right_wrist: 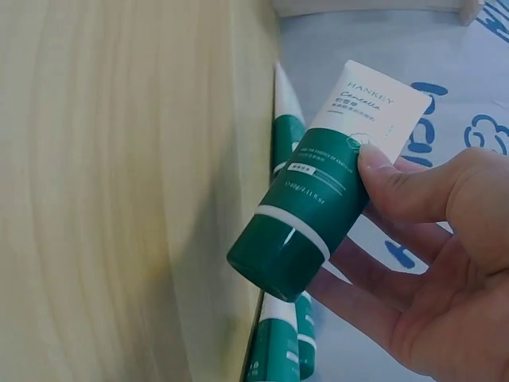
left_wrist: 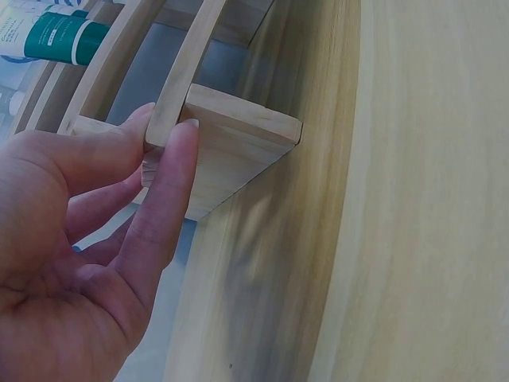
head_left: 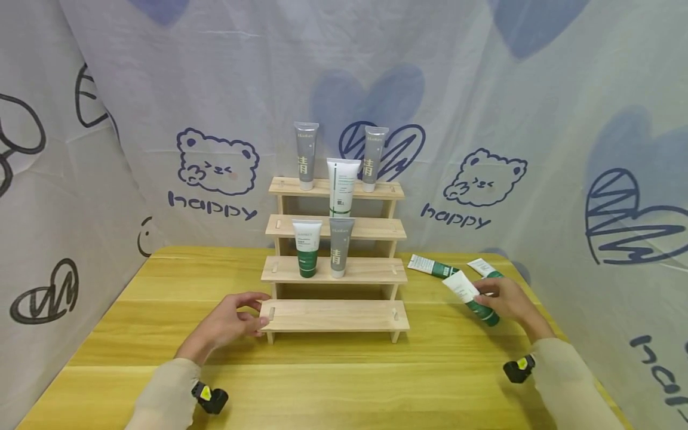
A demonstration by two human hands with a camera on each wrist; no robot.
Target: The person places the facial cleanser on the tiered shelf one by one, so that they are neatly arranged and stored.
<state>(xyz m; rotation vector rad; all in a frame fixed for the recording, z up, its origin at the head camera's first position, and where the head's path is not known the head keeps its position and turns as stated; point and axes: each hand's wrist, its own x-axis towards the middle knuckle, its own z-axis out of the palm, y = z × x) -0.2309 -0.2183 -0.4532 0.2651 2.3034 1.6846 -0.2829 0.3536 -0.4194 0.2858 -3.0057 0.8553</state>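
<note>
With thumb and fingers, my left hand [head_left: 228, 322] pinches the left end of the lowest step of a wooden tiered display stand [head_left: 333, 316]. The left wrist view shows thumb and index finger on either side of that step board [left_wrist: 179, 95]. On the right, my right hand [head_left: 510, 300] grips a white-and-green squeeze tube [head_left: 463, 289], tilted with its green cap downward. In the right wrist view, the thumb presses the front of this tube [right_wrist: 318, 171]. Two similar tubes lie on the table behind it, one left [head_left: 427, 266] and one right [head_left: 482, 267].
Grey tubes stand on the top tier, left [head_left: 306, 156] and right [head_left: 374, 158]. A tall white tube [head_left: 342, 186] stands on the tier below. The third tier bears a small white-and-green tube [head_left: 307, 248] and a grey tube [head_left: 340, 248]. Printed cloth [head_left: 215, 89] surrounds the wooden table [head_left: 322, 388].
</note>
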